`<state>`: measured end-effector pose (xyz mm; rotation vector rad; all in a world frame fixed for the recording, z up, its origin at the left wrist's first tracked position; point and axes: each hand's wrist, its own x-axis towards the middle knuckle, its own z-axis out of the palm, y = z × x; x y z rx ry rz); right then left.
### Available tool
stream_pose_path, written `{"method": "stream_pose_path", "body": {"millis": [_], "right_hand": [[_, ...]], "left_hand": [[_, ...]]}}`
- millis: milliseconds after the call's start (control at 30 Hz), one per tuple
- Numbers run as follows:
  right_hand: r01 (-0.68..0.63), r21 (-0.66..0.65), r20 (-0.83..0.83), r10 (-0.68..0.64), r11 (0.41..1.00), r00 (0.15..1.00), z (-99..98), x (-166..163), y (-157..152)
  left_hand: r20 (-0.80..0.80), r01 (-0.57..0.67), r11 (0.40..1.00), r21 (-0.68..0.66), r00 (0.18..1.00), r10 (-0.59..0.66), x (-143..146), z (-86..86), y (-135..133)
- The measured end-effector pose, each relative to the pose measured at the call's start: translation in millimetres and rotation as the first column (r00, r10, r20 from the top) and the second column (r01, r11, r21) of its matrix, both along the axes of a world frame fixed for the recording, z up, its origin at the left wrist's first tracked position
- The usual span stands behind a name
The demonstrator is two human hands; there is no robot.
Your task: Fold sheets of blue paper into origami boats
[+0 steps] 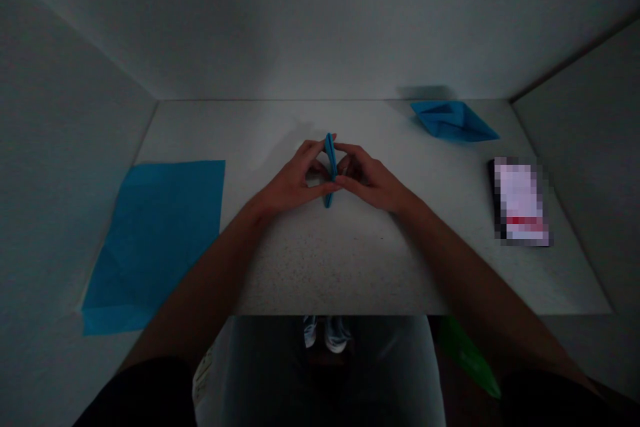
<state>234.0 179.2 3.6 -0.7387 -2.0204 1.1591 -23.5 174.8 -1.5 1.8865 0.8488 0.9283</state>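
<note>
Over the middle of the white table, a narrow folded piece of blue paper [331,153] is held on edge between both hands. My left hand [300,177] grips it from the left, thumb low and fingers at its upper end. My right hand [367,177] pinches it from the right, with the thumb near its middle and a finger near its top. The paper's lower tip shows below the thumbs. Parts of its sides are hidden behind the fingers.
At the left lies a flat blue sheet [160,227], its near edge overhanging the table [340,273]. A folded blue paper boat [453,123] rests at the back right. Nearer me is a phone [523,203] with a blurred screen. Walls enclose the back and sides.
</note>
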Motion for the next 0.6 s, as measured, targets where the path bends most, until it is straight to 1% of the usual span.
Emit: {"method": "stream_pose_path", "body": {"millis": [200, 400, 600], "right_hand": [[0.026, -0.002, 0.012, -0.026, 1.000, 1.000, -3.5, -1.1, 2.3], [0.014, 0.006, 0.013, -0.014, 1.000, 1.000, -2.8, 1.9, 4.2], [0.013, 0.018, 0.032, -0.014, 1.000, 0.999, 0.1, 4.2, 4.7]], "left_hand": [[-0.034, 0.029, 0.999, 0.013, 0.999, -0.029, -1.7, 0.4, 0.9], [-0.026, 0.037, 0.999, 0.017, 0.999, -0.036, -3.8, 1.9, 2.2], [0.016, 0.046, 0.997, -0.053, 0.999, -0.046, -3.7, 5.9, 2.1]]}}
